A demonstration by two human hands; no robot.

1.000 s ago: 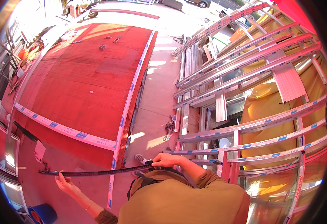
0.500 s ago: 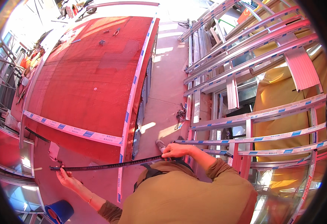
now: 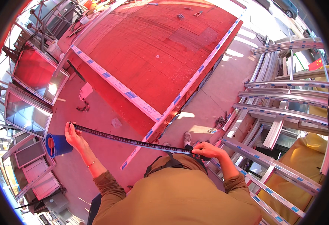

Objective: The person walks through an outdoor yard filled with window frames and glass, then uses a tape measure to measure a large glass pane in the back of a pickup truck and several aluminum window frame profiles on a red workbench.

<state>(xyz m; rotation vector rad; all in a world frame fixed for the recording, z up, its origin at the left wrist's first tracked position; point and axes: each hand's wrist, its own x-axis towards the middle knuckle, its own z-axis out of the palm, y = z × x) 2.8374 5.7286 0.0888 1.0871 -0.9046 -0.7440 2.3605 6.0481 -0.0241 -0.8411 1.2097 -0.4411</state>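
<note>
A black tape measure point(image 3: 132, 141) is drawn out between my two hands, its pale markings facing up. My left hand point(image 3: 76, 140) pinches the free end of the blade. At the other end, my right hand point(image 3: 209, 150) is closed around the tape by its dark case, which the fingers partly hide. The blade slopes slightly down to the right. It passes over the near end of a long metal profile point(image 3: 177, 99) with blue-marked film, which lies along the edge of a red-covered table point(image 3: 134, 60).
Another film-wrapped profile point(image 3: 106, 75) crosses the table's near end. A blue bucket point(image 3: 63, 145) stands on the floor at left, near leaning glazed frames point(image 3: 28, 111). Metal frames and profiles point(image 3: 280, 168) are stacked along the right. Pliers point(image 3: 198, 14) lie on the table.
My view has turned left, so the table appears farther right and more of the left floor shows. Both hands still hold the stretched tape, now with its markings plainly visible.
</note>
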